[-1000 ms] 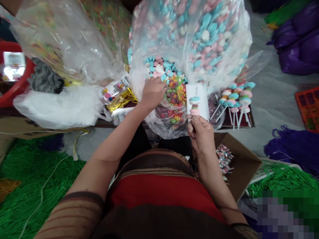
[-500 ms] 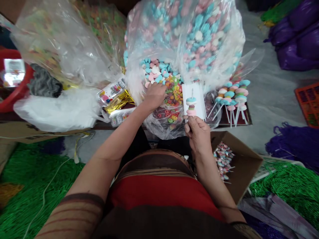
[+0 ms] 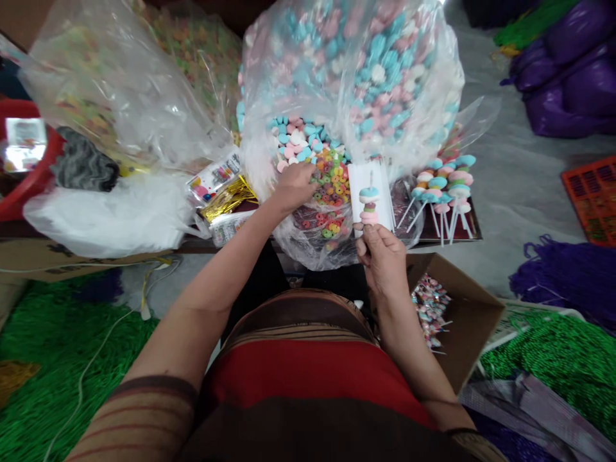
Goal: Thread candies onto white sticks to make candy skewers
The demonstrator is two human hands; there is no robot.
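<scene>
My right hand (image 3: pixel 384 253) is closed around the lower end of a candy skewer (image 3: pixel 369 204), held upright. Threaded on its stick are a blue-and-white marshmallow, dark red and green ring candies and pink marshmallow at the bottom; bare stick tip shows on top. My left hand (image 3: pixel 294 187) reaches into an open plastic bag (image 3: pixel 308 253), fingers bent together at the left edge of the colourful ring candies (image 3: pixel 334 183). Its fingertips are partly hidden, so whatever they pinch cannot be made out. Pink, blue and white marshmallows (image 3: pixel 301 138) lie just beyond that hand.
Behind stands a big bag of marshmallows (image 3: pixel 404 70). White sticks (image 3: pixel 357 173) lie beside the rings, with finished candy skewers (image 3: pixel 445 183) to their right. Gold twist ties (image 3: pixel 230 199) lie left. Below right is a cardboard box (image 3: pixel 469 321) of wrapped skewers.
My left hand has shifted slightly down and toward the ring candies, away from the marshmallows. My right hand keeps the skewer in nearly the same spot. The whole view has drifted a little.
</scene>
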